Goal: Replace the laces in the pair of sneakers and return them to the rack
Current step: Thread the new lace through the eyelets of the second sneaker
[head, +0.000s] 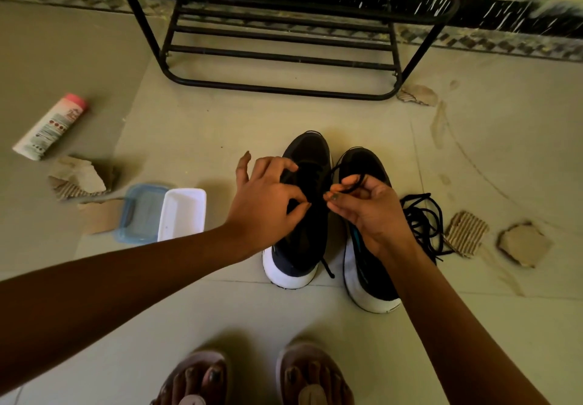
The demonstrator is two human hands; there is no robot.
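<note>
Cropped feet (197, 379); lace (355, 185) perhaps between fingertips (306, 205).

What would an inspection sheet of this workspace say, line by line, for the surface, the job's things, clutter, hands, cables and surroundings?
Surface: pale floor, dusty marks.
Job's things: first sneaker and second sneaker side by side; lace in hand; loose laces beside the second; rack behind.
Clutter: bottle lying down; blue container; white tray; cardboard scraps.
Hands: left hand curled over the first sneaker, hold unclear; right hand pinches the lace.
Cables: nothing seen.
Surroundings: dark wall base; sandalled feet nearest the camera.
</note>
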